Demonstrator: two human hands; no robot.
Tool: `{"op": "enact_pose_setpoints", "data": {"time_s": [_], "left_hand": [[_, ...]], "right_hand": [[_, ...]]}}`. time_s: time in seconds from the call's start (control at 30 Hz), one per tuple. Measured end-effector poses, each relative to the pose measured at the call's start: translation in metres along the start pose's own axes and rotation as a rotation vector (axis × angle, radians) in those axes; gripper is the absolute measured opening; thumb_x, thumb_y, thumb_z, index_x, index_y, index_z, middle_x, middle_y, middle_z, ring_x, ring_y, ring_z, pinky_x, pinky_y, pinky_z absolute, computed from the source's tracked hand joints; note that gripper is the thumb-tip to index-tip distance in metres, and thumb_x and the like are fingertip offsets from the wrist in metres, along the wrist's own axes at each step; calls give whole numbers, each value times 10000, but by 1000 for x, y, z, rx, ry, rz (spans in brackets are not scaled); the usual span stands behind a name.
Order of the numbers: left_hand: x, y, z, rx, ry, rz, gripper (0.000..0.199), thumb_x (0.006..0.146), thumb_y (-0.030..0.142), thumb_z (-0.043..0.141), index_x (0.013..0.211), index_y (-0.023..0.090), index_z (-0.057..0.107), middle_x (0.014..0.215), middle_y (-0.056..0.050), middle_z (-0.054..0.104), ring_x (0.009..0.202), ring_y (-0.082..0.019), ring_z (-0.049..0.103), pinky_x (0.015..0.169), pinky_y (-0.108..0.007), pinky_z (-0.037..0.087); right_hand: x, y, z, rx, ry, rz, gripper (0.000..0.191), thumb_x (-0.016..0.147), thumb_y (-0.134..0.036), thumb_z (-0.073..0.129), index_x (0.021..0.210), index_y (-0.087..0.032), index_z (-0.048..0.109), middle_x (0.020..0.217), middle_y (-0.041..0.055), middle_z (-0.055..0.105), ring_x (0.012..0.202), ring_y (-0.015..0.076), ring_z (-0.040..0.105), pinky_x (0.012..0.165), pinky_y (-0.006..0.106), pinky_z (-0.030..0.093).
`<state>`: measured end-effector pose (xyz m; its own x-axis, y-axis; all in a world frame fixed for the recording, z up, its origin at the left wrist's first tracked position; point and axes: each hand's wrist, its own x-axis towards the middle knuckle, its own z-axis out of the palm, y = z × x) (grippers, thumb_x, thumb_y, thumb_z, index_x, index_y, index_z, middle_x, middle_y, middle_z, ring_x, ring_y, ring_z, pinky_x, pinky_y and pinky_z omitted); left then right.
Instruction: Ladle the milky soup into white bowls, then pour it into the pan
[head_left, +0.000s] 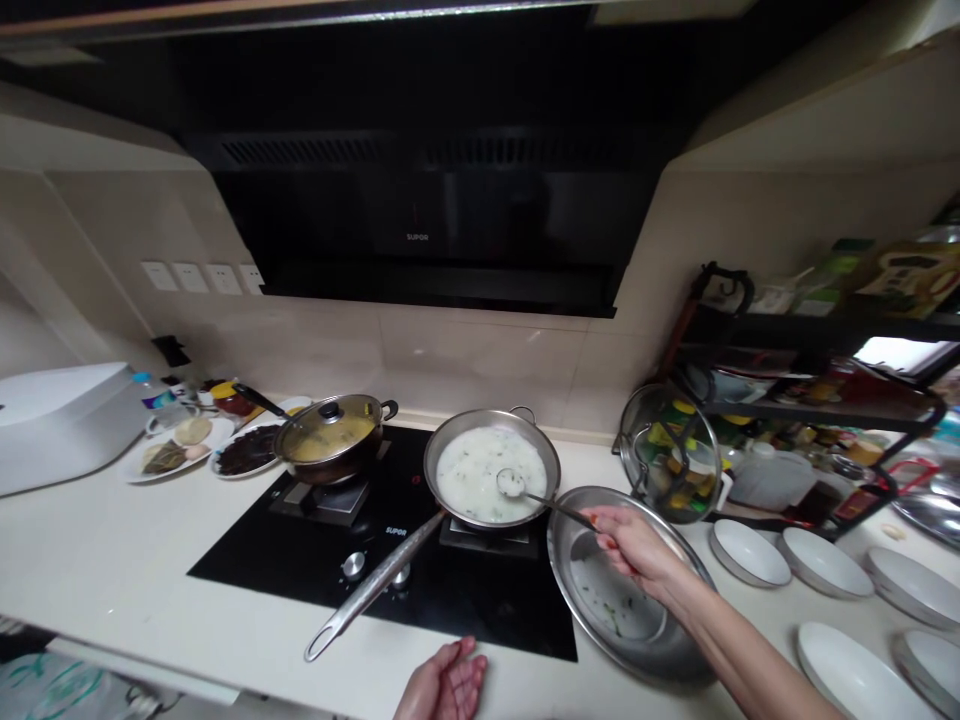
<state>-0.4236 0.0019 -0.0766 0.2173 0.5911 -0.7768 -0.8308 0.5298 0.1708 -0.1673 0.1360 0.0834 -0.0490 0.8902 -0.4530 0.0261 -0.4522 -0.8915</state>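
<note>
head view: right hand (pixel 634 545) pinches ladle (pixel 525 489) handle, bowl dipped in pan (pixel 491 478) of white porridge; left hand (pixel 444 688) open, empty, resting at counter (pixel 135 570) edge for support.

right hand (pixel 634 545) gripping, left hand (pixel 444 685) open

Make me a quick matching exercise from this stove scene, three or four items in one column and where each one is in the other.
Things:
1. ladle
2. covered pot
3. glass lid
4. left hand

Places:
A. propped upright beside the rack
B. bowl dipped in the white porridge, held by the right hand
C. on the counter edge, palm up
D. on the left burner

Pairs: 1-B, 2-D, 3-A, 4-C
</note>
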Motion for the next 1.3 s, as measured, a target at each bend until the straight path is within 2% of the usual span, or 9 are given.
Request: {"op": "enact_pose_setpoints", "data": {"time_s": [0.23, 0.47, 0.57, 0.67, 0.87, 0.97, 1.07, 1.2, 1.3], "left_hand": [[-4, -3, 12, 32, 23, -5, 105, 932, 170, 569, 920, 72, 602, 703, -166, 724, 534, -180, 678, 510, -222, 521], [-2, -6, 18, 95, 49, 14, 112, 936, 173, 572, 974, 68, 587, 719, -158, 727, 557, -163, 685, 533, -206, 522], [0, -8, 19, 117, 55, 11, 120, 940, 173, 565, 987, 65, 589, 725, -156, 727, 560, -159, 685, 538, -205, 523], [0, -8, 21, 135, 59, 5, 124, 938, 173, 568, 1000, 68, 590, 728, -146, 728, 554, -149, 679, 528, -197, 515], [-3, -7, 26, 127, 65, 8, 114, 942, 181, 555, 982, 79, 589, 717, -137, 720, 546, -144, 672, 523, -192, 508], [-2, -7, 24, 113, 59, 12, 107, 930, 174, 570, 973, 79, 593, 719, -141, 722, 560, -147, 677, 533, -190, 508], [-1, -6, 21, 113, 57, 8, 112, 930, 182, 572, 968, 79, 595, 731, -142, 724, 557, -143, 674, 535, -187, 505], [0, -5, 18, 106, 47, 12, 112, 932, 182, 569, 975, 81, 590, 732, -143, 723, 551, -145, 670, 529, -190, 503], [-1, -5, 16, 94, 45, 17, 123, 928, 182, 578, 983, 73, 591, 735, -151, 724, 565, -153, 677, 531, -193, 506]], "right_hand": [[-30, 8, -53, 138, 73, 31, 353, 728, -247, 641, 1050, -107, 615, 463, -92, 359, 348, 32, 202, 376, 146, 93], [-49, 55, -114, 29, 240, 6, 488, 644, -418, 696, 1041, -136, 662, 471, -70, 389, 355, 79, 309, 370, 180, 181], [-43, 85, -131, -203, 383, -93, 418, 643, -453, 625, 918, -155, 723, 554, 49, 588, 423, 165, 498, 396, 260, 362], [-37, 120, -146, -541, 400, -319, 329, 650, -438, 563, 806, -218, 752, 765, 125, 745, 653, 291, 683, 615, 358, 529], [-40, 176, -167, -1181, 361, -395, 540, 650, -221, 462, 1101, -258, 757, 946, 143, 772, 670, 346, 727, 610, 407, 520], [-38, 167, -169, -1153, 437, -417, 520, 695, -245, 449, 1122, -241, 746, 973, 158, 767, 657, 350, 723, 601, 420, 521], [-32, 135, -159, -823, 525, -418, 449, 794, -408, 439, 1061, -215, 745, 828, 144, 763, 744, 340, 728, 655, 397, 544], [-28, 85, -124, -382, 416, -339, 550, 813, -516, 501, 1154, -135, 704, 613, 52, 647, 550, 227, 623, 508, 305, 489], [-25, 56, -88, -333, 318, -356, 569, 797, -538, 538, 1161, -136, 710, 549, 6, 555, 494, 189, 535, 470, 289, 454]]}}
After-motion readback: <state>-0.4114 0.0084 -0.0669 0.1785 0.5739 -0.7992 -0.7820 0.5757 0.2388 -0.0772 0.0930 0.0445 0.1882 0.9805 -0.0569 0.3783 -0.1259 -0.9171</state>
